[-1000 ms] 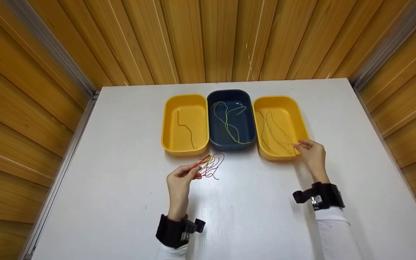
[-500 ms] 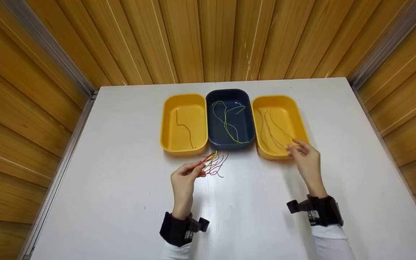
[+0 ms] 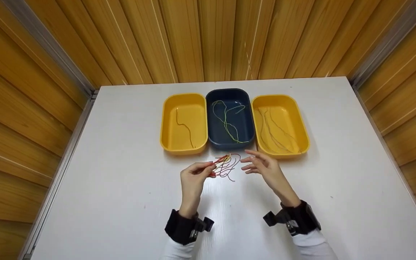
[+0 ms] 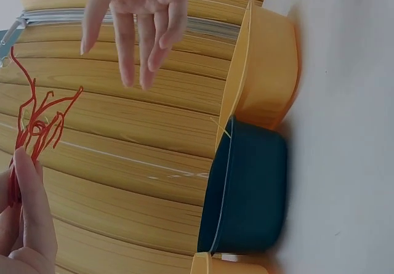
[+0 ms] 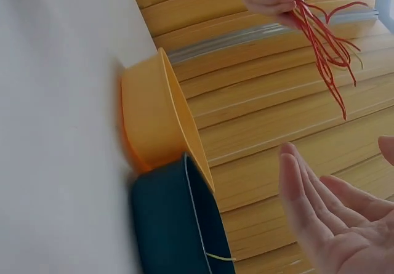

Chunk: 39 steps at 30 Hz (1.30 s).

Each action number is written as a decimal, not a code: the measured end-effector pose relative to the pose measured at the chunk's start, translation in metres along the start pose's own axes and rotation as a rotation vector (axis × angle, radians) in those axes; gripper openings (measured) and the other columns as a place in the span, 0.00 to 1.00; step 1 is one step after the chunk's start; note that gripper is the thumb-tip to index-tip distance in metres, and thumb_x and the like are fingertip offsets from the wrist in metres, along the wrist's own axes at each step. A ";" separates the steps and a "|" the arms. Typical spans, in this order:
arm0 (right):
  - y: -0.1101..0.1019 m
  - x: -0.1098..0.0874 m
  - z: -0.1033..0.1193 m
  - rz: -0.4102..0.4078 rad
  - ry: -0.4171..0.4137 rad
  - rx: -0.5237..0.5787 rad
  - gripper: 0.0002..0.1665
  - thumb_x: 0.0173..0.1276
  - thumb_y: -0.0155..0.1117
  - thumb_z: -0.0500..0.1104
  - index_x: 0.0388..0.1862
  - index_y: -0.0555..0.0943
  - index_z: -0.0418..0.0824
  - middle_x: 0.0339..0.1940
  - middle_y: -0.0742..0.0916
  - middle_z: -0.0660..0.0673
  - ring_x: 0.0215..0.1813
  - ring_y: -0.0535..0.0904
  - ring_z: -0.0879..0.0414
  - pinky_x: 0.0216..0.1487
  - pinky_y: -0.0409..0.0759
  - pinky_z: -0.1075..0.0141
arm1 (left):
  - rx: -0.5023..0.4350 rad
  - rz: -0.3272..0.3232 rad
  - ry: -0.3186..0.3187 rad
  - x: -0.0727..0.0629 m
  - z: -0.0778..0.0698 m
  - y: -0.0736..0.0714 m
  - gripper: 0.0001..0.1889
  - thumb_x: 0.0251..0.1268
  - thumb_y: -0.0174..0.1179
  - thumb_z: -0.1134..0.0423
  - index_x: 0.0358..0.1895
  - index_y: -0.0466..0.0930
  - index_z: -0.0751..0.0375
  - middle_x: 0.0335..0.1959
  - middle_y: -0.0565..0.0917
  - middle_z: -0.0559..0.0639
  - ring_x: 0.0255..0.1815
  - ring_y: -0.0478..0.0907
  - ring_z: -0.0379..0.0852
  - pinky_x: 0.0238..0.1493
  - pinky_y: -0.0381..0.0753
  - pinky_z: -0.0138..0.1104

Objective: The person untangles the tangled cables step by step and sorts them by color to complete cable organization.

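Between thumb and fingers, my left hand (image 3: 194, 180) pinches a bundle of red and yellow strings (image 3: 226, 164), whose loose ends fan out to the right in the head view. The same red strings (image 4: 38, 123) rise above the fingertips in the left wrist view. My right hand (image 3: 265, 169) is beside those loose ends, its fingers apart and nothing in them. In the right wrist view that hand (image 5: 345, 225) shows its spread fingers below the hanging strings (image 5: 326, 43).
A left yellow bin (image 3: 168, 144) holds one dark string. The dark blue bin (image 3: 213, 139) in the middle holds green-yellow strings, one end over its rim. Several thin strings lie in the right yellow bin (image 3: 303, 148). Wooden slat walls (image 3: 215, 39) enclose the white table (image 3: 121, 144).
My right hand has let go of a thin string at the right yellow bin and come left, fingers spread. My left hand has shifted right with the red and yellow strings.
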State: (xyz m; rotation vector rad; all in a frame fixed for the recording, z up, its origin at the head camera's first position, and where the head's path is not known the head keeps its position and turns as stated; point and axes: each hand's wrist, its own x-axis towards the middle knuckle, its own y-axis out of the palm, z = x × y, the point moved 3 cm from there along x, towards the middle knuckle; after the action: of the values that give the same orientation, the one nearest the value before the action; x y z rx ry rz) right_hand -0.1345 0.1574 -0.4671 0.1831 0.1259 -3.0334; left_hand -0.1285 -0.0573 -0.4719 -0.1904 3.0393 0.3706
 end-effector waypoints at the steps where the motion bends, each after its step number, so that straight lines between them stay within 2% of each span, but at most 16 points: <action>1: 0.002 0.000 0.001 0.032 -0.007 0.012 0.26 0.82 0.48 0.36 0.71 0.66 0.19 0.56 0.85 0.22 0.39 0.87 0.69 0.46 0.88 0.74 | 0.017 0.015 0.003 0.000 0.000 0.001 0.11 0.58 0.64 0.83 0.42 0.80 0.92 0.29 0.89 0.58 0.21 0.82 0.34 0.30 0.87 0.25; 5: 0.005 0.001 0.004 0.155 -0.025 0.020 0.30 0.83 0.48 0.42 0.72 0.64 0.18 0.62 0.80 0.19 0.44 0.87 0.70 0.50 0.89 0.73 | 0.141 0.111 0.047 0.001 -0.003 0.004 0.09 0.59 0.66 0.81 0.40 0.83 0.88 0.32 0.88 0.73 0.20 0.81 0.30 0.30 0.86 0.24; 9: 0.004 0.003 0.004 0.286 -0.060 -0.046 0.32 0.83 0.51 0.44 0.69 0.66 0.17 0.63 0.78 0.16 0.48 0.84 0.73 0.53 0.88 0.72 | 0.295 0.238 0.113 0.003 -0.008 0.008 0.06 0.60 0.66 0.80 0.38 0.85 0.84 0.33 0.87 0.77 0.21 0.79 0.28 0.29 0.84 0.22; 11: 0.003 0.004 0.004 0.346 -0.075 -0.098 0.31 0.82 0.53 0.45 0.67 0.69 0.17 0.62 0.78 0.17 0.48 0.83 0.74 0.54 0.88 0.73 | 0.374 0.298 0.149 0.005 -0.012 0.010 0.05 0.60 0.66 0.79 0.37 0.86 0.82 0.32 0.87 0.76 0.21 0.81 0.33 0.28 0.84 0.22; 13: 0.002 0.005 0.003 0.396 -0.082 -0.142 0.29 0.80 0.56 0.43 0.65 0.72 0.17 0.60 0.80 0.18 0.47 0.83 0.73 0.53 0.87 0.73 | 0.445 0.354 0.190 0.007 -0.016 0.013 0.04 0.60 0.66 0.79 0.35 0.87 0.80 0.31 0.88 0.74 0.21 0.84 0.43 0.28 0.86 0.26; 16: 0.002 0.007 0.002 0.455 -0.074 -0.179 0.25 0.78 0.59 0.39 0.62 0.75 0.17 0.56 0.83 0.18 0.44 0.84 0.72 0.50 0.87 0.74 | 0.536 0.424 0.247 0.008 -0.023 0.018 0.03 0.60 0.67 0.78 0.34 0.88 0.79 0.29 0.88 0.72 0.22 0.85 0.58 0.27 0.85 0.26; 19: 0.004 0.009 0.003 0.495 -0.058 -0.189 0.23 0.76 0.61 0.36 0.59 0.77 0.17 0.53 0.83 0.17 0.40 0.85 0.72 0.47 0.88 0.75 | 0.593 0.486 0.282 0.009 -0.027 0.023 0.03 0.60 0.66 0.79 0.34 0.88 0.79 0.29 0.88 0.70 0.23 0.85 0.62 0.26 0.82 0.23; 22: 0.004 0.011 0.002 0.517 -0.036 -0.203 0.22 0.74 0.63 0.36 0.57 0.79 0.17 0.53 0.84 0.18 0.39 0.85 0.72 0.46 0.89 0.73 | 0.638 0.529 0.310 0.010 -0.029 0.027 0.04 0.59 0.64 0.80 0.33 0.88 0.78 0.29 0.89 0.69 0.24 0.85 0.60 0.27 0.78 0.19; 26: 0.005 0.012 0.002 0.537 -0.025 -0.242 0.20 0.73 0.63 0.34 0.55 0.80 0.17 0.49 0.85 0.18 0.38 0.85 0.74 0.44 0.91 0.69 | 0.689 0.566 0.331 0.012 -0.030 0.030 0.04 0.59 0.64 0.80 0.33 0.88 0.77 0.30 0.89 0.67 0.25 0.86 0.58 0.28 0.79 0.19; 29: 0.006 0.011 0.002 0.536 -0.022 -0.285 0.18 0.72 0.64 0.33 0.53 0.82 0.18 0.46 0.87 0.20 0.36 0.85 0.73 0.43 0.90 0.71 | 0.731 0.583 0.336 0.014 -0.028 0.032 0.05 0.59 0.64 0.80 0.33 0.89 0.75 0.31 0.90 0.65 0.27 0.86 0.56 0.29 0.80 0.20; 35: 0.010 0.010 0.006 0.506 -0.093 -0.411 0.12 0.69 0.68 0.35 0.43 0.87 0.23 0.35 0.90 0.26 0.31 0.79 0.73 0.37 0.81 0.78 | 0.793 0.609 0.380 0.017 -0.025 0.035 0.05 0.57 0.65 0.80 0.33 0.89 0.74 0.32 0.91 0.64 0.33 0.89 0.56 0.34 0.85 0.25; 39: 0.013 0.009 0.004 0.467 -0.108 -0.428 0.10 0.69 0.68 0.34 0.38 0.88 0.24 0.31 0.89 0.27 0.28 0.78 0.73 0.35 0.79 0.79 | 0.796 0.609 0.390 0.018 -0.025 0.037 0.04 0.58 0.66 0.78 0.34 0.90 0.73 0.32 0.91 0.63 0.35 0.89 0.56 0.36 0.85 0.25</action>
State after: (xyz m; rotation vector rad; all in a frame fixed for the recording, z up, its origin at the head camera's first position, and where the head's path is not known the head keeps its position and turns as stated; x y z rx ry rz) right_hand -0.1424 0.1434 -0.4652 0.0079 0.6200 -2.4752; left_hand -0.1530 -0.0297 -0.4407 0.7927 3.2398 -0.9591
